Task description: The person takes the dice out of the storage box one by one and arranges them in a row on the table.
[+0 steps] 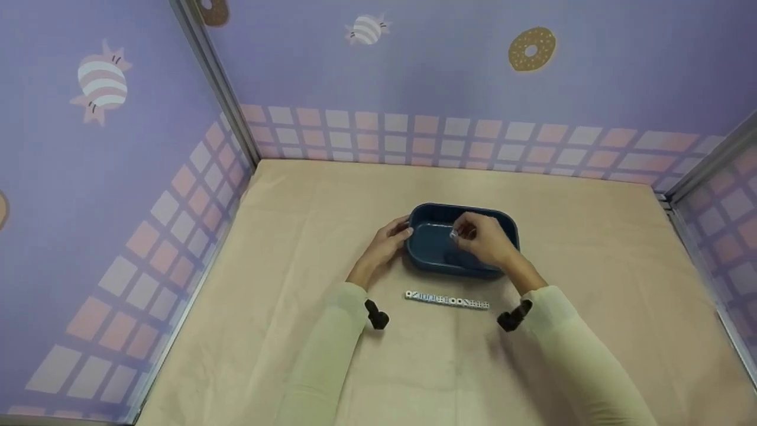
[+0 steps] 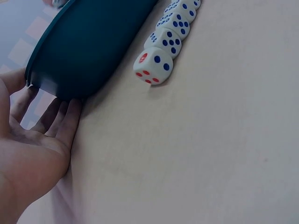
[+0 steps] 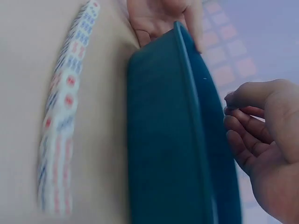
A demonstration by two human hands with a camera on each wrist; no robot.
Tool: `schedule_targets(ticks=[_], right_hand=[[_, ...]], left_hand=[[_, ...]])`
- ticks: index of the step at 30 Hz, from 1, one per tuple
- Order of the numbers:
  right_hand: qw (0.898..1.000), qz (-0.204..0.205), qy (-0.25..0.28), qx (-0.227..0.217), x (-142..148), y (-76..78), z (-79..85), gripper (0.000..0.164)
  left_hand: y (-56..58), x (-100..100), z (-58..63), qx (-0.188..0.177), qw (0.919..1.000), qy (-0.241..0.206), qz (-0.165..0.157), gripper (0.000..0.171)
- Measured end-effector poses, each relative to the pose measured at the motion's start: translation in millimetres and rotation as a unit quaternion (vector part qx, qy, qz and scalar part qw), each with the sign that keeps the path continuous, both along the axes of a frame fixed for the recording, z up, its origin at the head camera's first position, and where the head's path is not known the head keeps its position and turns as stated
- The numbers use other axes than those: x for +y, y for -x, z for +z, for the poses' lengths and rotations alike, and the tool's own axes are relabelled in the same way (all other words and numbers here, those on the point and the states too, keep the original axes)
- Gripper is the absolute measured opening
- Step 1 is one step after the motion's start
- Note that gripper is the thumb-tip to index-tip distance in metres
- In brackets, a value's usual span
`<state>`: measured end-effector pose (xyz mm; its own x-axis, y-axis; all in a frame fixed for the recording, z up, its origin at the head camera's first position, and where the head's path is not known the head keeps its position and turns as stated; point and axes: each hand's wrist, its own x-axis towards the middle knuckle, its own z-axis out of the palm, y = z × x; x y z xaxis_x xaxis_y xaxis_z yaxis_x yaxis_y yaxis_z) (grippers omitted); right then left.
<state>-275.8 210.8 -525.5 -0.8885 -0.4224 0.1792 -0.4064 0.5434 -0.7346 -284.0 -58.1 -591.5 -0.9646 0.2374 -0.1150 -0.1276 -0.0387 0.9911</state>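
Observation:
A dark blue plastic tub (image 1: 434,269) stands on the table, its open top facing up. My left hand (image 1: 385,241) holds its left end, the thumb at the rim and the fingers against the outer wall near the base. Over the tub's inside, my right hand (image 1: 484,239) pinches a small whitish die (image 1: 454,234) between thumb and fingertips; in the right wrist view the fingers hide it. In front of the tub lies a straight row of white dice (image 1: 447,300) with red and blue pips, set side by side. The left wrist view shows its end die (image 2: 153,66) close up.
A light beige cloth (image 1: 319,195) covers the table. Purple panels (image 1: 437,77) with printed sweets and checks enclose the back and both sides. Dark wrist mounts (image 1: 377,315) hang from both sleeves near the ends of the dice row.

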Motion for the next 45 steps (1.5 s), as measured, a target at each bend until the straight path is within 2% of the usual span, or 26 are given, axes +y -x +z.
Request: schedule_targets(ticks=[4, 9, 12, 16, 19, 23, 26, 31, 38, 45], right_hand=[[0.999, 0.02, -0.008, 0.032, 21, -20.6, 4.0, 0.018], [0.998, 0.038, -0.01, 0.04, 44, -49.0, 1.6, 0.017], [0.998, 0.041, -0.018, 0.042, 57, -66.3, -4.1, 0.018], [0.997, 0.034, -0.044, 0.049, 67, -87.3, -16.9, 0.022], [0.996, 0.028, -0.056, 0.061, 71, -98.6, -28.3, 0.023], [0.997, 0.008, -0.061, 0.052, 73, -106.2, -43.4, 0.024], [0.997, -0.015, -0.071, 0.025, 73, -109.5, -53.2, 0.024], [0.997, -0.021, -0.076, -0.002, 72, -114.3, -65.2, 0.021], [0.999, -0.022, -0.046, -0.003, 74, -114.6, -73.1, 0.022], [0.998, -0.034, -0.005, -0.046, 75, -117.6, -85.4, 0.022]], left_hand=[[0.4, -4, -0.1, -0.007, 0.9999, -0.006, 0.006, 0.051], [2.9, -6, -1.4, -0.013, 0.9997, -0.019, 0.01, 0.05], [3.5, -6, -1.4, -0.013, 0.9996, -0.023, 0.009, 0.05], [3.5, -7, -1.3, 0.0, 1.0, -0.006, 0.007, 0.051], [4.9, -7, -1.0, 0.006, 1.0, 0.003, 0.004, 0.051], [6.0, -6, 0.2, 0.014, 0.9999, 0.007, 0.005, 0.05], [5.3, -5, -0.2, 0.015, 0.9998, 0.011, 0.005, 0.051], [3.5, -4, -2.9, 0.006, 0.9999, 0.01, 0.001, 0.051], [4.5, -3, -3.0, 0.012, 0.9999, 0.012, 0.0, 0.051], [1.0, -5, -6.7, -0.007, 1.0, 0.004, 0.002, 0.051]])
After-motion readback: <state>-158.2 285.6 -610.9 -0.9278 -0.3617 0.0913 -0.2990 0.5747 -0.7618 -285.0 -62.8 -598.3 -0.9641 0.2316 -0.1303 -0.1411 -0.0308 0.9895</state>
